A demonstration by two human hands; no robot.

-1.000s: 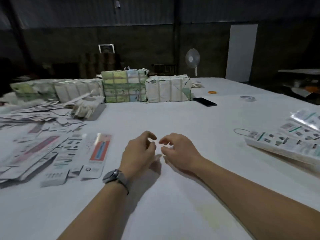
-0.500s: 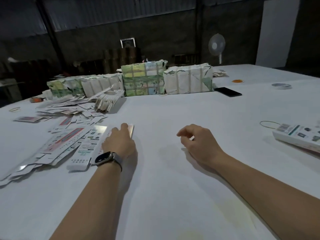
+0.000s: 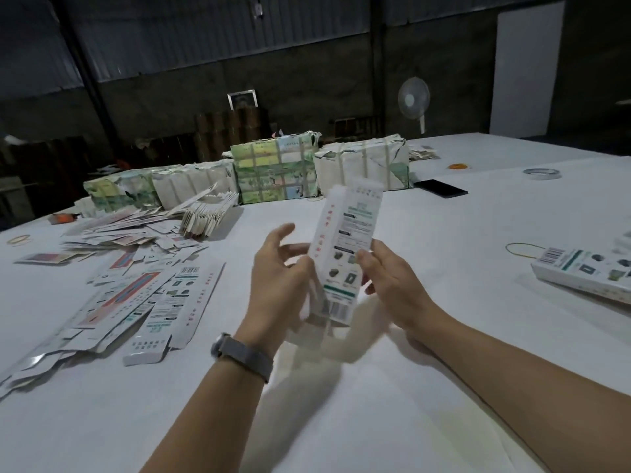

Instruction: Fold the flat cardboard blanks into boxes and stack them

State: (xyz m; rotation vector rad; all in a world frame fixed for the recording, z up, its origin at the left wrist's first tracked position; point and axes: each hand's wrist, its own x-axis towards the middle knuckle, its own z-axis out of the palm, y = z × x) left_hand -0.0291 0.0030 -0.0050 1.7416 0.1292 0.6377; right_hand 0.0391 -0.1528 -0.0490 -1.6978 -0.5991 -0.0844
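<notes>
A long white cardboard blank [image 3: 345, 247] stands nearly upright above the table [image 3: 444, 336], held between both hands in the middle of the view. Its facing panel carries small dark product pictures, a green band and a barcode near the bottom; a narrower side panel shows red lettering. The lower flaps are blurred. The left hand [image 3: 276, 285] grips the lower left edge with its thumb, the other fingers spread and loosely apart behind the card. The right hand [image 3: 392, 288] pinches the right edge, fingers [image 3: 362, 259] curled onto the printed face.

The table is wide and covered in white, in a dim room with a corrugated wall [image 3: 205, 39] and a pale door [image 3: 526, 70] at the back.

To the left lies a loose pile of flat blanks [image 3: 150, 295], fanning out toward the far edge. Behind it sit wrapped bundles [image 3: 276, 172] in a row. A black phone [image 3: 444, 188] and a tape roll [image 3: 542, 173] lie farther right, a standing fan [image 3: 414, 99] beyond them. At the right edge lie folded boxes [image 3: 587, 274], with a rubber band [image 3: 522, 250] just beside them. A watch [image 3: 244, 355] is on the left wrist.
</notes>
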